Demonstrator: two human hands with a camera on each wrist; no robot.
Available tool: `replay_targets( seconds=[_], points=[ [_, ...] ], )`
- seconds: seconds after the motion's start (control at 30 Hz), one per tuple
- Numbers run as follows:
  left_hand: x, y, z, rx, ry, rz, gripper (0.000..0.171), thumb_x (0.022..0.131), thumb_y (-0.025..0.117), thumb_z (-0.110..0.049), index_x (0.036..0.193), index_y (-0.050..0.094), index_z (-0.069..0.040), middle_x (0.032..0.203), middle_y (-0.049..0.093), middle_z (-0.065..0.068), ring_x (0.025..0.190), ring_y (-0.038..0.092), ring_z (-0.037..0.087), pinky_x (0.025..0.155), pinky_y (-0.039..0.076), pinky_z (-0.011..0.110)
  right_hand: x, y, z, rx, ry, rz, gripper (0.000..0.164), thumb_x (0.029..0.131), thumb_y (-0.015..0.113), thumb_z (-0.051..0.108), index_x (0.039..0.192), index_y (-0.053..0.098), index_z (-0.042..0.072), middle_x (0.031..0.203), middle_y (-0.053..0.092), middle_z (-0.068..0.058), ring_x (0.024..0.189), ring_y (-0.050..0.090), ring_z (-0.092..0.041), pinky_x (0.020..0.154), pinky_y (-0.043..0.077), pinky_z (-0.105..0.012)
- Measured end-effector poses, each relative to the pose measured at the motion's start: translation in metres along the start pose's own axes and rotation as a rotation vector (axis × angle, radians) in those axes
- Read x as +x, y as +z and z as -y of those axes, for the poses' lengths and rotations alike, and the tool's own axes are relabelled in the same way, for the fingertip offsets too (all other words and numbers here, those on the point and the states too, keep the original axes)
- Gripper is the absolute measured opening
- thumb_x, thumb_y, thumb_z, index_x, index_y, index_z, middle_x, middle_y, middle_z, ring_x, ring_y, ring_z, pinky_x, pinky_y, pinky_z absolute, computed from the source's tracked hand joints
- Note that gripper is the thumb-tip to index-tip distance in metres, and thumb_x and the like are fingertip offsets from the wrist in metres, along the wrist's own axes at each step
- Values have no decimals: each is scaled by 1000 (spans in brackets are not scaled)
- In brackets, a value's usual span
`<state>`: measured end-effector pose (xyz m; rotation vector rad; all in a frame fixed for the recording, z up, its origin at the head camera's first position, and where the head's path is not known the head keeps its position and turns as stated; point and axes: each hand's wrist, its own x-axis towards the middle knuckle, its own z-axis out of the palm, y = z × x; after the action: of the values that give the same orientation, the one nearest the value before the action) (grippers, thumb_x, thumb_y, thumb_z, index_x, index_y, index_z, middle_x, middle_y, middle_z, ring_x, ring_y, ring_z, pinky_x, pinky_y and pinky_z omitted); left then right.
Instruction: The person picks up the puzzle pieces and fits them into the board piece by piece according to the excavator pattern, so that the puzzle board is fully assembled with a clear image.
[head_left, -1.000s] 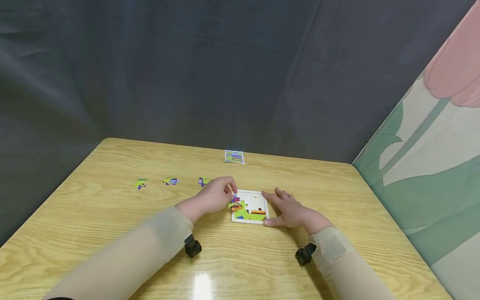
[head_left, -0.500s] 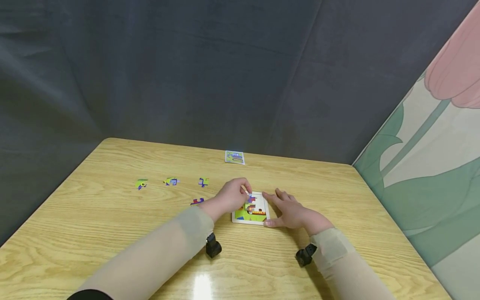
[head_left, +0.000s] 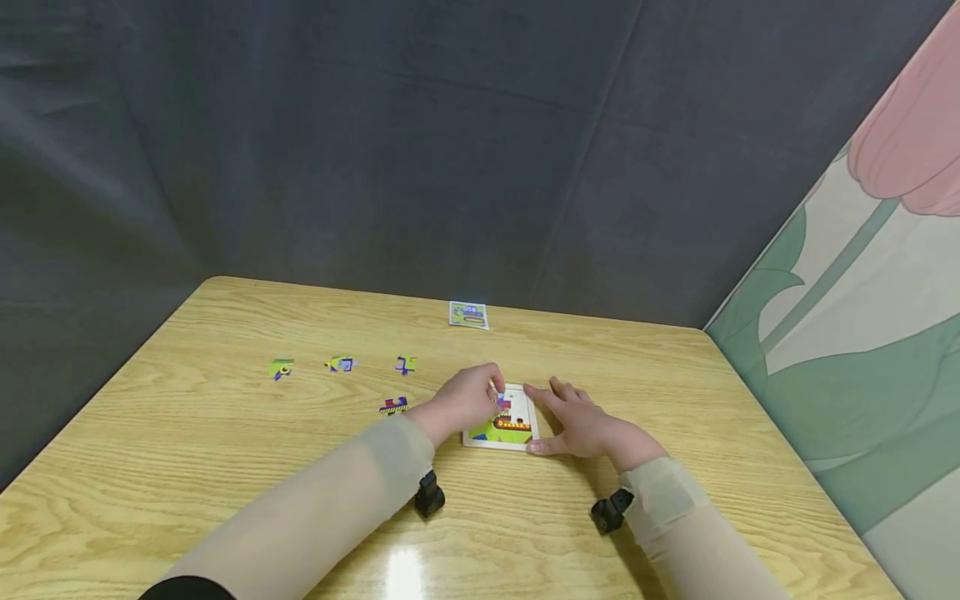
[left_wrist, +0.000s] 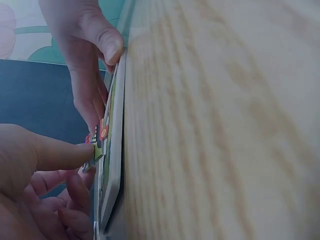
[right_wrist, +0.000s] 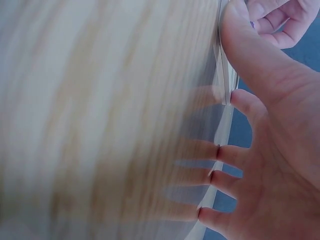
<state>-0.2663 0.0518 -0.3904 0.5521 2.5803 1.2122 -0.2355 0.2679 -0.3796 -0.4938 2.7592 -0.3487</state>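
Note:
A small square jigsaw tray [head_left: 522,404] lies on the table, its lower part covered by fitted green pieces and a red and yellow track. Over its left side, my left hand [head_left: 467,398] pinches a colourful jigsaw piece [left_wrist: 96,151] between thumb and fingers, low against the fitted pieces. The fingers hide part of that piece in the head view. My right hand [head_left: 581,423] steadies the tray's right side with spread fingers. Its thumb [right_wrist: 247,47] lies along the tray edge, and the other fingertips rest on the table in the right wrist view.
Several loose jigsaw pieces lie to the left, among them a purple and red one [head_left: 393,406] and a green and purple one [head_left: 406,365]. A picture card [head_left: 468,314] lies near the far table edge. A dark curtain [head_left: 420,167] hangs behind the wooden table [head_left: 300,500].
My left hand has moved right with its jigsaw piece, from the tray's left edge to over the fitted pieces, uncovering a loose purple and red piece. My right hand stays in place.

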Motion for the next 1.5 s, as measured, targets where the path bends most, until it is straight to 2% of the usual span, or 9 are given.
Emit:
replay_targets(
  seconds=[0.2, 0.47, 0.63, 0.73, 0.93, 1.03, 1.2, 1.33, 1.5],
  points=[
    [3, 2, 1, 104, 6, 17, 24, 86, 75, -9, 104, 58, -13, 85, 56, 2, 76, 52, 17, 68, 43, 31, 0, 0, 1, 1, 9, 6, 92, 84, 67, 59, 157, 26, 23, 159, 12, -26, 141, 13, -53, 102, 22, -72],
    [2, 2, 0, 188, 14, 30, 23, 86, 75, -11, 102, 59, -10, 88, 54, 3, 80, 53, 18, 73, 45, 33, 1, 0, 1, 5, 18, 10, 93, 82, 68, 60, 157, 26, 25, 160, 11, -25, 142, 12, -52, 103, 21, -71],
    [4, 2, -1, 261, 8, 41, 22, 86, 75, -14, 102, 59, -12, 95, 52, 1, 85, 53, 17, 79, 46, 33, 1, 0, 1, 2, 15, 10, 94, 82, 68, 60, 157, 26, 24, 160, 12, -25, 142, 12, -52, 103, 21, -71],
    [4, 2, -1, 280, 5, 44, 23, 87, 75, -16, 102, 59, -14, 96, 52, 1, 85, 53, 18, 79, 46, 34, 1, 0, 0, 4, 10, 9, 94, 82, 68, 60, 157, 26, 23, 159, 12, -26, 141, 13, -53, 103, 21, -72],
    [1, 2, -5, 345, 32, 22, 12, 85, 75, -14, 91, 64, -14, 92, 52, -1, 85, 53, 16, 78, 45, 34, 0, 0, -1, 10, -2, 3, 93, 83, 68, 59, 157, 25, 22, 159, 11, -27, 141, 13, -53, 103, 21, -71],
    [-1, 1, -8, 372, 31, 20, 10, 85, 74, -13, 91, 66, -14, 90, 51, -2, 83, 52, 15, 76, 45, 34, 0, 1, -2, 12, -9, 2, 94, 83, 68, 59, 158, 25, 21, 159, 10, -28, 141, 12, -53, 103, 21, -72],
    [-2, 1, -10, 384, 28, 27, 13, 83, 77, -15, 91, 67, -14, 90, 51, -2, 82, 52, 15, 76, 45, 33, 0, 0, -1, 10, -1, 2, 94, 83, 69, 59, 157, 26, 21, 159, 11, -27, 141, 12, -53, 103, 21, -72],
    [-2, -1, -8, 355, 38, 33, 16, 82, 80, -21, 92, 68, -16, 96, 54, -2, 87, 53, 15, 80, 45, 34, -1, 0, -1, 11, 8, 6, 94, 83, 69, 59, 157, 26, 21, 159, 11, -27, 142, 12, -53, 103, 20, -72],
    [-6, -17, -1, 289, 60, 8, 17, 85, 76, -20, 100, 70, -17, 103, 56, 0, 90, 54, 17, 80, 46, 35, 0, 1, 0, -3, 7, 5, 94, 83, 67, 62, 158, 25, 23, 159, 11, -26, 142, 12, -52, 102, 22, -73]
  ],
)
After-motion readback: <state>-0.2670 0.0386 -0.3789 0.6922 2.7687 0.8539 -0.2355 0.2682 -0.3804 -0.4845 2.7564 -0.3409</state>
